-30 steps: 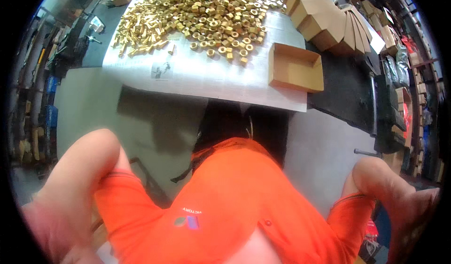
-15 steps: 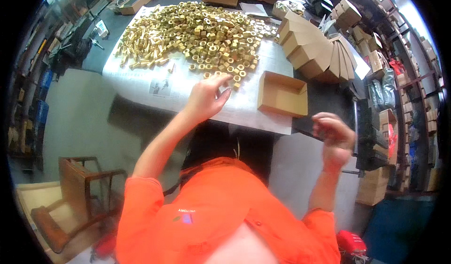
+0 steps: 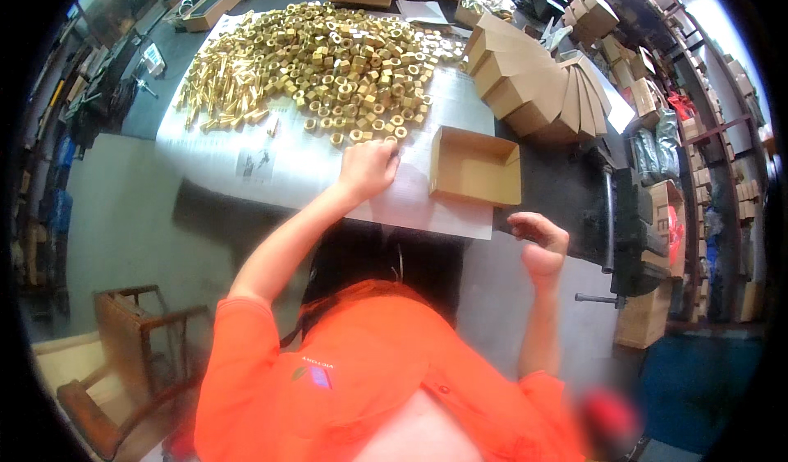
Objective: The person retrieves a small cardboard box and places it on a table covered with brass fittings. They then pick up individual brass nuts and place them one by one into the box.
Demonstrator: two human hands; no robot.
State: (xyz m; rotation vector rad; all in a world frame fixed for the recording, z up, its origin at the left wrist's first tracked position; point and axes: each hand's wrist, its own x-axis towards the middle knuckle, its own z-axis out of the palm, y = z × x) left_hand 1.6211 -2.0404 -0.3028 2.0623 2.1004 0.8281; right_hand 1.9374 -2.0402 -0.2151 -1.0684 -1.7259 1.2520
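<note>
A big heap of brass hex nuts [image 3: 353,68] lies on a newspaper-covered part of the table. Slim brass pin-like pieces [image 3: 226,88] are piled along its left side. My left hand [image 3: 369,169] is closed at the heap's near edge, beside the nearest nuts; its curled fingers hide whatever may be in them. To its right stands an open, shallow cardboard box [image 3: 476,166] with nothing seen inside. My right hand [image 3: 542,239] hovers past the box's near right corner, off the table edge. Its fingers are bent and apart from the thumb, with nothing visible between them.
Folded brown cardboard boxes [image 3: 533,84] are fanned out at the right of the newspaper [image 3: 287,170]. A vise-like dark metal tool [image 3: 636,240] juts out at the right edge. A wooden chair [image 3: 139,330] stands at lower left. Loaded shelves [image 3: 730,133] line the right side.
My left hand has gone from spread fingers to a closed grip at the heap's edge. My right hand has moved left, closer to the open box. The whole view has shifted slightly.
</note>
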